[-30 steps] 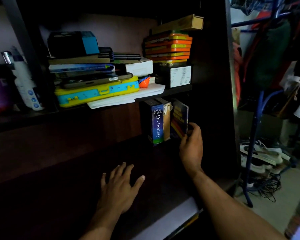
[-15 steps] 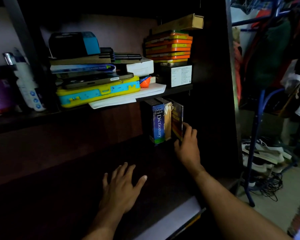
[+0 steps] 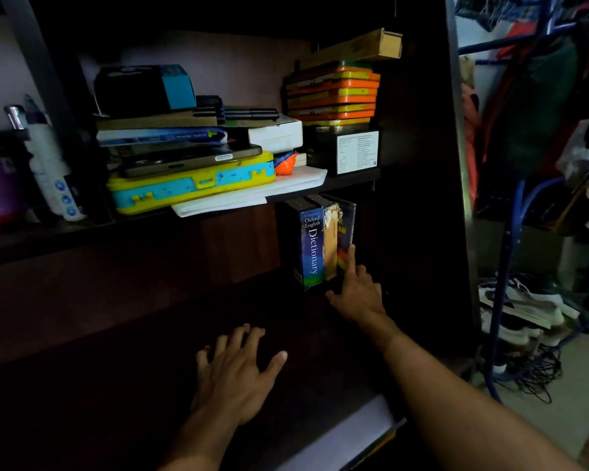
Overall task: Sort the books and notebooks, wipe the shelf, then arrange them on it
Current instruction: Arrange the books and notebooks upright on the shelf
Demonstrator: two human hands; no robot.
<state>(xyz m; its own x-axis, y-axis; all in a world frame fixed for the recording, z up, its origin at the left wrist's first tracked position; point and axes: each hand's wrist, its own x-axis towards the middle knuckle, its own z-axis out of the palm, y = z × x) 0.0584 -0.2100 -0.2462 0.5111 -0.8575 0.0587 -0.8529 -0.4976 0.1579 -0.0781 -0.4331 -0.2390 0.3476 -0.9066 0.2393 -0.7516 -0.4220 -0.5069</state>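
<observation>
Three books stand upright at the right end of the dark lower shelf: a blue Oxford English Dictionary, a worn tan-spined book and a thin dark book with yellow and red print. My right hand reaches to them, its index finger stretched up against the thin book's spine, the other fingers curled. My left hand lies flat on the lower shelf with fingers spread, holding nothing.
The upper shelf carries a yellow-and-blue case, stacked books and a tablet, a white box, papers and orange-yellow boxes. Bottles stand at the left. A blue clothes rack, shoes and cables are at the right.
The thin dark book has swung from leaning out to upright against the tan book. My right hand moved from its outer cover to its spine. The left hand stayed put.
</observation>
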